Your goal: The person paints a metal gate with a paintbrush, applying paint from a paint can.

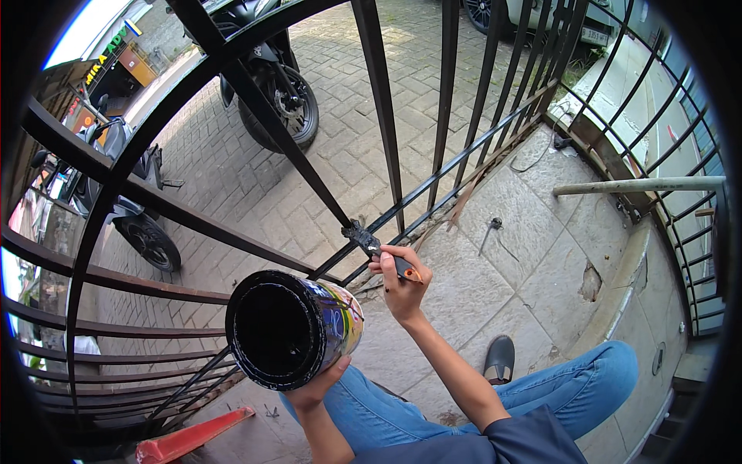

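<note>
A paintbrush (396, 261) with a dark handle is pinched in my right hand (403, 288). Its black, paint-covered bristles touch a vertical bar of the metal fence (303, 164), just above the lower rails. My left hand (318, 384) grips a paint can (342, 315) from below and the side, its fingers mostly hidden behind it. The open top is tilted toward me and shows black paint inside, with paint smeared round the rim. The lower rails (413, 197) beside the brush look glossy black, while bars farther left look brownish.
Beyond the fence, motorcycles (280, 108) and a car (583, 19) stand on paving. To the right, a pale pole (641, 185) juts across the tiles near another barred panel (699, 224). A red metal piece (193, 437) lies at lower left. Wire (495, 232) lies on the tiled floor.
</note>
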The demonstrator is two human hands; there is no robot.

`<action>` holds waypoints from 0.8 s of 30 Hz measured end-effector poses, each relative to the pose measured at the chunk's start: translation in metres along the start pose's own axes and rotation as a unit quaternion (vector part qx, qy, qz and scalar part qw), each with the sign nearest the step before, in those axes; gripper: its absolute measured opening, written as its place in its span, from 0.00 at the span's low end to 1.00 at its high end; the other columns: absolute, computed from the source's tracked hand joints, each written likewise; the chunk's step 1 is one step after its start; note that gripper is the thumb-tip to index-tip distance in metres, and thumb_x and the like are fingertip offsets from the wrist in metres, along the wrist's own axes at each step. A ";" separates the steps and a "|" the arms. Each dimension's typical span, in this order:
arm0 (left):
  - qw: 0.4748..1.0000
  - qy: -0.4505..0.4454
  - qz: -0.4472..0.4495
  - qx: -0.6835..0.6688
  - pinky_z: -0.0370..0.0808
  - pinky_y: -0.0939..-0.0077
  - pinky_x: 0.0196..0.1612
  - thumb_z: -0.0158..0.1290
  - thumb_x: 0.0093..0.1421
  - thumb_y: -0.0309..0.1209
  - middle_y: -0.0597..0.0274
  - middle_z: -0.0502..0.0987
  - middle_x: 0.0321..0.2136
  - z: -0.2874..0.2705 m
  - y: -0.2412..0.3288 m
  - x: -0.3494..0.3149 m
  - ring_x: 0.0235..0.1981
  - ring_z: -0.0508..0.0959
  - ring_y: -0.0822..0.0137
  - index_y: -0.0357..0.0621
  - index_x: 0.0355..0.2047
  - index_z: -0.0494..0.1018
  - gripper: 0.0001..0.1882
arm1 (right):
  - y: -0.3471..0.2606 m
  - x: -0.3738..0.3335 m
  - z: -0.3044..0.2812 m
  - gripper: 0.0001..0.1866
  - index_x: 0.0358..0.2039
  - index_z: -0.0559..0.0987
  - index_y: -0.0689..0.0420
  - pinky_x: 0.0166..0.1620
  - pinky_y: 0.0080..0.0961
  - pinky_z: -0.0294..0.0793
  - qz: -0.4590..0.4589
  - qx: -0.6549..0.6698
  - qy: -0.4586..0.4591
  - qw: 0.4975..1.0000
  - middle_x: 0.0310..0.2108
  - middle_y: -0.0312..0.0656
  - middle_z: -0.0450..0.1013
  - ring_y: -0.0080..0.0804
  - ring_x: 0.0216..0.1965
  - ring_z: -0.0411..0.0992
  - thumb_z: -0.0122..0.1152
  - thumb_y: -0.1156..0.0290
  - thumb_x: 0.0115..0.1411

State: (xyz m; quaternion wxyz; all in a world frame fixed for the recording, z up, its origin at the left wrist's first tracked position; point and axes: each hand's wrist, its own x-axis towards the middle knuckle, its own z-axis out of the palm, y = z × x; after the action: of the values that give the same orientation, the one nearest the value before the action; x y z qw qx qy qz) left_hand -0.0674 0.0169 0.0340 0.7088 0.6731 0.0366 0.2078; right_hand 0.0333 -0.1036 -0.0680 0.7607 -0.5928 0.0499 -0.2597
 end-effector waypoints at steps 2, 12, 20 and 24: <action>1.000 0.002 0.002 -0.002 0.73 0.73 0.45 0.67 0.31 0.22 0.56 0.71 0.41 0.000 0.001 -0.001 0.41 0.73 0.66 0.33 0.46 0.66 0.37 | 0.001 0.000 -0.006 0.07 0.30 0.75 0.66 0.27 0.18 0.75 -0.014 -0.028 -0.001 1.000 0.20 0.42 0.74 0.25 0.23 0.75 0.52 0.74 0.56; 1.000 0.001 -0.001 0.001 0.73 0.75 0.43 0.66 0.33 0.22 0.57 0.73 0.40 0.001 0.004 0.001 0.40 0.74 0.67 0.34 0.43 0.68 0.33 | 0.003 -0.003 -0.005 0.07 0.33 0.74 0.67 0.29 0.19 0.76 -0.015 -0.001 -0.007 1.000 0.22 0.44 0.74 0.26 0.25 0.75 0.51 0.76 0.57; 1.000 -0.004 0.007 0.001 0.73 0.77 0.42 0.66 0.34 0.21 0.59 0.75 0.37 0.005 0.008 0.003 0.38 0.75 0.69 0.35 0.39 0.72 0.27 | 0.001 -0.001 -0.003 0.07 0.30 0.77 0.65 0.28 0.17 0.74 0.163 0.031 0.009 0.986 0.21 0.44 0.74 0.26 0.25 0.75 0.52 0.76 0.55; 1.000 -0.012 0.018 0.007 0.73 0.77 0.42 0.66 0.34 0.21 0.59 0.75 0.37 0.003 0.005 0.004 0.37 0.75 0.69 0.35 0.40 0.71 0.28 | -0.024 0.009 0.009 0.10 0.34 0.76 0.67 0.28 0.18 0.75 0.148 0.140 0.018 0.979 0.23 0.46 0.74 0.28 0.25 0.75 0.51 0.74 0.57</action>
State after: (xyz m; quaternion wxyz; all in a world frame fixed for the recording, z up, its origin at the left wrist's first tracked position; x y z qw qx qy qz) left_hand -0.0645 0.0153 0.0404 0.7008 0.6808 0.0178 0.2124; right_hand 0.0368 -0.1040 -0.0408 0.8652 -0.4616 0.1136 -0.1595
